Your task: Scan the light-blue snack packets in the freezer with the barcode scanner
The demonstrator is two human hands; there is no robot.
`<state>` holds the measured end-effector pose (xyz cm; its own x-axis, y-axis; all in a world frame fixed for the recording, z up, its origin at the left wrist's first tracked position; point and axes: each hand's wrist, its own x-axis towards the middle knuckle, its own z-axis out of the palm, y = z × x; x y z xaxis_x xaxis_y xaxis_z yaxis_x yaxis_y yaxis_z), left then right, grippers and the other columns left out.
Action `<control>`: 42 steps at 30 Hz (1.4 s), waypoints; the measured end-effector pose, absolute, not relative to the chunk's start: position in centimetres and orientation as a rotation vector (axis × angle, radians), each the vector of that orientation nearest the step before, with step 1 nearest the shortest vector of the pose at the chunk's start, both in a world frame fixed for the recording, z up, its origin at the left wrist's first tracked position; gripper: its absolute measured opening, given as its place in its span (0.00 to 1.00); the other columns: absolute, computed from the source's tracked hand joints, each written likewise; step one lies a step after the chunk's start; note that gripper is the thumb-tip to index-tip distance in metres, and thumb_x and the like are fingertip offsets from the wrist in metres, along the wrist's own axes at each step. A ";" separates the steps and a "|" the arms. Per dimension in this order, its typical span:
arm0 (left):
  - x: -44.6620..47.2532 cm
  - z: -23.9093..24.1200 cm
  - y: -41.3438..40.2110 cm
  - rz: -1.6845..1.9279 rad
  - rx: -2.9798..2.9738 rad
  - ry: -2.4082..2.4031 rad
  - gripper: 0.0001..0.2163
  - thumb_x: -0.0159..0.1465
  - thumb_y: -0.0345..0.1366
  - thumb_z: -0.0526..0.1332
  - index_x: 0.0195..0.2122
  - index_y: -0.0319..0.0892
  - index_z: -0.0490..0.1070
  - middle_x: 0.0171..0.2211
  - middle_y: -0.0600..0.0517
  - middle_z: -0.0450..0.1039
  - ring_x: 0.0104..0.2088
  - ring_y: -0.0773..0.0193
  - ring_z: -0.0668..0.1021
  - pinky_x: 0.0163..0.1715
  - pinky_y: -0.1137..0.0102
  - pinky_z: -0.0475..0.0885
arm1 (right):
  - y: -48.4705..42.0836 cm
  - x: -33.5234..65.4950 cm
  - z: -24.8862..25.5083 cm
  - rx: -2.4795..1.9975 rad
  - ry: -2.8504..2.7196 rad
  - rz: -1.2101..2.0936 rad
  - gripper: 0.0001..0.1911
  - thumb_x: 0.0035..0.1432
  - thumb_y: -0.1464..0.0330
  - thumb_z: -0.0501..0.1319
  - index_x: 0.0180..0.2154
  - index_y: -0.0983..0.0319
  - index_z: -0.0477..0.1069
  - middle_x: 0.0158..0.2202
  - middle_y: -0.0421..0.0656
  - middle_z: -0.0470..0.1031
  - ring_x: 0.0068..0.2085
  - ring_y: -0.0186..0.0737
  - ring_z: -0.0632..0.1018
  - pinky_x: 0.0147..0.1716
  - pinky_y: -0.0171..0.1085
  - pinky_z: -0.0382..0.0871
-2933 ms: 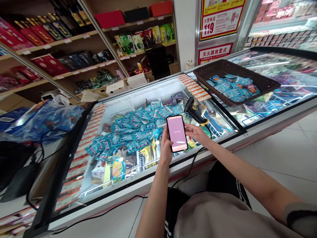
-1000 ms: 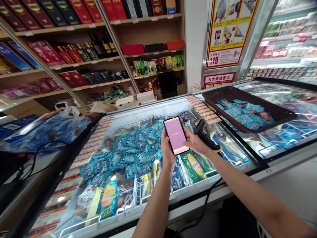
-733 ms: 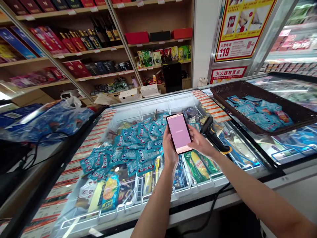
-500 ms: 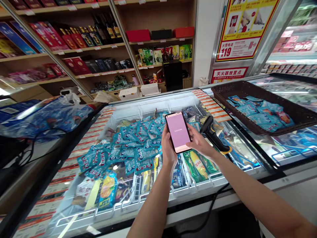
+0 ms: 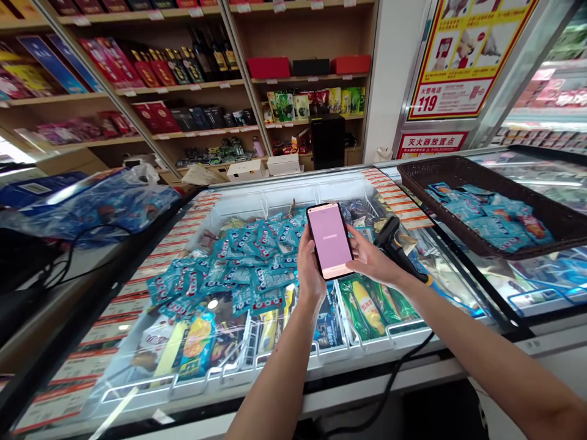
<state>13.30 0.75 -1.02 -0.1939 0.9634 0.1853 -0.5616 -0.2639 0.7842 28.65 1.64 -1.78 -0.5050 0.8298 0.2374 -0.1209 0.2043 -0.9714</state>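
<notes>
A smartphone (image 5: pixel 330 239) with a plain pink screen is held upright in front of me, above a glass-topped freezer. My left hand (image 5: pixel 309 266) is closed round its left side. My right hand (image 5: pixel 371 256) grips the right edge, its thumb on the lower part of the screen. Many small blue packets (image 5: pixel 257 263) lie in a loose pile behind and left of the phone. Just right of my right hand, a black and yellow barcode scanner (image 5: pixel 398 247) rests on the freezer, partly covered by my right forearm.
A dark brown basket (image 5: pixel 481 249) holding more blue packets stands on the neighbouring freezer. Plastic-wrapped packs (image 5: pixel 110 205) lie at the left. A black cable (image 5: pixel 389 391) hangs over the freezer's front edge. Shelves (image 5: pixel 192 88) of boxes and bottles stand behind.
The camera view has shifted slightly. Both hands keep holding the phone with almost the same grip, and its screen still shows pink.
</notes>
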 end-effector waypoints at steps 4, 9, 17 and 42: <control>13.2 -1.0 0.7 1.694 0.741 0.733 0.27 0.59 0.46 0.61 0.60 0.48 0.64 0.59 0.48 0.68 0.58 0.52 0.71 0.52 0.62 0.70 | 1.3 28.5 -2.4 -0.608 -1.618 1.415 0.50 0.56 0.61 0.65 0.69 0.55 0.34 0.66 0.52 0.57 0.60 0.49 0.69 0.60 0.50 0.62; 13.6 -1.0 0.6 1.706 0.742 0.759 0.26 0.59 0.46 0.61 0.58 0.47 0.66 0.60 0.47 0.67 0.57 0.52 0.71 0.51 0.63 0.70 | 1.3 29.1 -3.1 -0.631 -1.680 1.431 0.53 0.56 0.62 0.65 0.69 0.55 0.30 0.66 0.53 0.55 0.61 0.49 0.68 0.61 0.50 0.61; 14.0 -0.8 0.1 1.658 0.798 0.765 0.29 0.59 0.49 0.61 0.61 0.50 0.62 0.54 0.47 0.72 0.49 0.54 0.77 0.43 0.64 0.72 | 0.4 29.2 -2.0 -0.743 -1.806 1.297 0.59 0.53 0.64 0.66 0.69 0.54 0.22 0.67 0.51 0.54 0.61 0.47 0.67 0.59 0.48 0.63; 14.3 -0.2 -0.7 1.590 0.847 0.737 0.28 0.61 0.48 0.60 0.62 0.51 0.60 0.56 0.49 0.71 0.52 0.54 0.75 0.47 0.63 0.71 | 0.1 29.5 -2.2 -0.944 -1.922 0.968 0.68 0.44 0.63 0.72 0.69 0.55 0.22 0.65 0.53 0.60 0.60 0.57 0.69 0.55 0.53 0.66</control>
<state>14.26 -0.69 -0.16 -0.1081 0.9851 0.1340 -0.5348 -0.1712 0.8275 29.45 0.13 -2.19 -0.4279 0.8525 0.3003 0.2664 0.4365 -0.8594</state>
